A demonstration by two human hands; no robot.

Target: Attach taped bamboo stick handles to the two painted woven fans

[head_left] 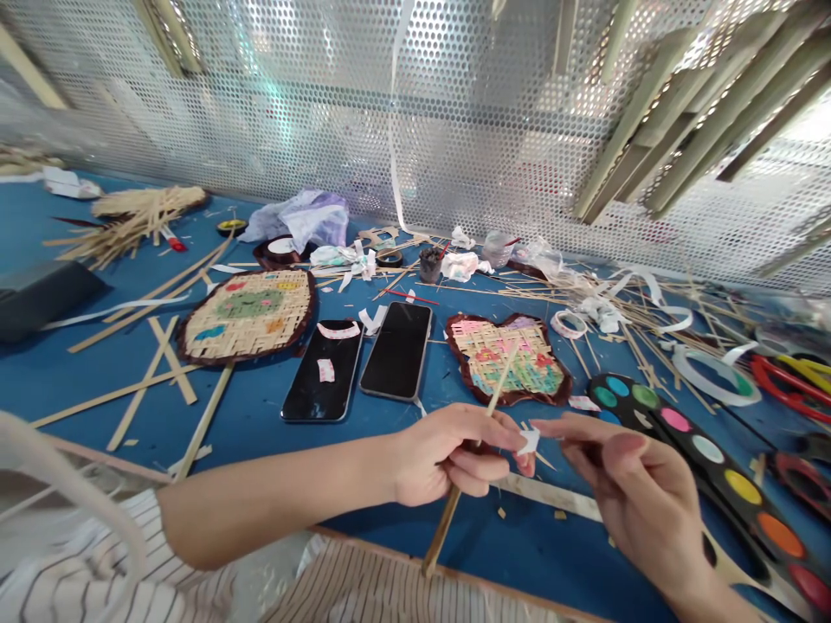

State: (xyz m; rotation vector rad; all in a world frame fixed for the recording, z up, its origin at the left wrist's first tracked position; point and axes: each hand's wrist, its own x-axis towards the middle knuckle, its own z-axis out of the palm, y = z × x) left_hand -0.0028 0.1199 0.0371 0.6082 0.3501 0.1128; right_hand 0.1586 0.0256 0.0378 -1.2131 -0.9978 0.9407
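Note:
My left hand (447, 454) is closed around a thin bamboo stick (445, 528), which slants from the table's near edge up toward a small painted woven panel (473, 342) with brown edging. The stick's upper end overlaps the panel in view; whether they touch, I cannot tell. At my left fingertips is a small white piece of tape (530, 441). My right hand (642, 493) is open, its index fingertip at the tape's edge and its thumb apart. A pair of scissors (733, 562) lies partly hidden beside my right hand.
Two phones (396, 350) (323, 372) lie left of the panel, near a larger woven fan (247, 316). At right are a paint palette (705, 448), a tape roll (714, 381) and red-handled scissors (789, 389). Bamboo strips (139, 389) litter the blue table; a perforated metal screen (454, 130) stands behind.

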